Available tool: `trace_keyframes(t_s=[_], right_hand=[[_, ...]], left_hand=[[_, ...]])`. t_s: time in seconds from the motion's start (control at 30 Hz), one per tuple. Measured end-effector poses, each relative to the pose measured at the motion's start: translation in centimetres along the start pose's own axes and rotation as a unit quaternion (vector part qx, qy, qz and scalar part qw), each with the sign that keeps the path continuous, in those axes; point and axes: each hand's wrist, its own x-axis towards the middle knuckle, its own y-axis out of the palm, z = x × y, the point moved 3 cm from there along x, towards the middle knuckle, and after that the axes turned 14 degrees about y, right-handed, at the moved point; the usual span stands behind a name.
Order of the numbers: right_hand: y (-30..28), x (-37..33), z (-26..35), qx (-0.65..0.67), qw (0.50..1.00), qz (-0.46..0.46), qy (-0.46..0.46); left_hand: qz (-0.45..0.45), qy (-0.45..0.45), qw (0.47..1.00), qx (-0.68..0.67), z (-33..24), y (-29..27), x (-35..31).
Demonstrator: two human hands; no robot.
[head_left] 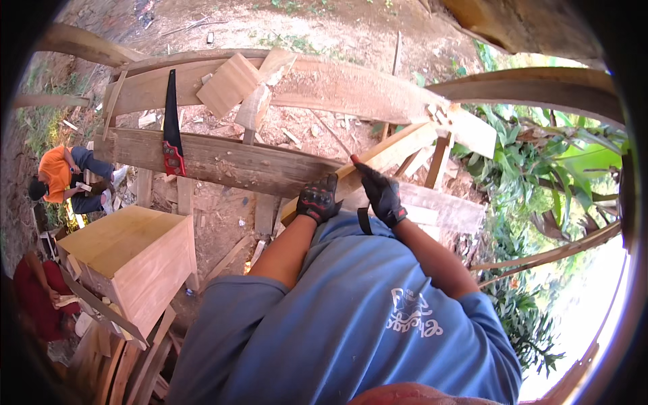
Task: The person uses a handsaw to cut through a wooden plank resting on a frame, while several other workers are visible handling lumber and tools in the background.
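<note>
Both my hands wear black gloves with red marks. My left hand [318, 199] is closed over the near end of a long squared piece of wood [395, 150], which lies slanting across the bench planks close to my body. Beside it, my right hand [383, 196] has its fingers around the red handle of a thin, long-shafted tool [355, 159]. Its shaft points away to the far left; the exact kind cannot be made out. A handsaw [173, 128] with a black blade and red handle lies across the planks to the left.
Wood offcuts [231, 84] lie on the far plank [324, 84]; the near plank [223, 154] runs parallel to it. A wooden box-like cabinet [145, 260] stands at left. A person in orange [57, 172] and another in dark red [40, 297] work beyond. Leafy plants [526, 162] grow at right.
</note>
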Motion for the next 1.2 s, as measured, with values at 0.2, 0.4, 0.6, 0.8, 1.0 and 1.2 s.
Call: trace_keyframes(t_s=[0.2, 0.4, 0.6, 0.8, 1.0, 1.2], right_hand=[[-3.5, -1.8, 4.5, -0.133, 0.984, -0.092, 0.071], [-6.6, -7.7, 11.1, -0.129, 0.981, -0.044, 0.135], [-7.1, -10.9, 13.1, -0.140, 0.973, -0.081, 0.165], [-5.3, -7.8, 12.9, -0.145, 0.967, -0.086, 0.193], [-4.9, -4.6, 10.0, -0.093, 0.975, -0.094, 0.181], [-3.1, 1.1, 6.9, -0.155, 0.971, -0.100, 0.149]], left_hand=[[-0.018, 0.022, 1.000, -0.012, -2.6, 0.7, -0.5], [-0.068, 0.028, 0.997, -0.007, -0.3, 0.0, 0.2], [-0.073, 0.045, 0.996, 0.025, -0.3, 0.5, 0.8], [-0.083, 0.066, 0.994, 0.018, 0.5, 1.1, 0.8], [-0.069, 0.079, 0.994, 0.032, 0.6, 1.0, 0.8], [-0.049, 0.080, 0.995, 0.016, 1.3, 1.6, 1.1]])
